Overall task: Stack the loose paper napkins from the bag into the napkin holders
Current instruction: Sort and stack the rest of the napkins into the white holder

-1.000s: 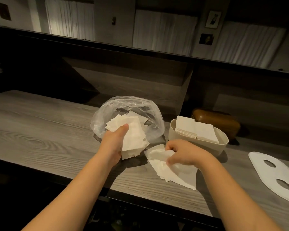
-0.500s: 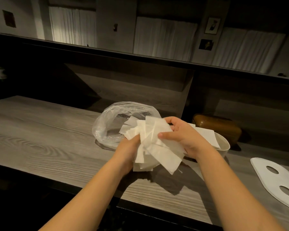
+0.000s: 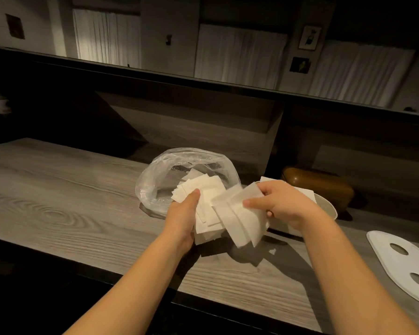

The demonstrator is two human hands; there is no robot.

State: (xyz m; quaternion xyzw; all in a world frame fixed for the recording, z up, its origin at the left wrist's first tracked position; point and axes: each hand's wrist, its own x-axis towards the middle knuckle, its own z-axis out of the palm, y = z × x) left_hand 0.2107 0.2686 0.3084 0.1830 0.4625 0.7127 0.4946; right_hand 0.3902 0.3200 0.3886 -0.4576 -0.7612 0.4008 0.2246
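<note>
**Holding two napkin bundles above the worktop**

Worktop: grey wood grain, dark front edge, running across the whole view.

Clear plastic bag: lying on the worktop, mouth open toward the person, a few napkins visible inside.

White lid: flat, with two oval holes, lying at the right edge of the worktop.

Brown holder: rounded, at the back right, behind the white one.

White napkin holder: open-topped, just right of the bag, napkins inside, largely hidden by the right hand.

Left hand: fingers and thumb curled around an uneven stack of napkins, held in front of the bag.

Right hand: pinching a second fanned bundle, which overlaps the left stack.

Paper scrap: small, on the worktop below the bundles.
</note>
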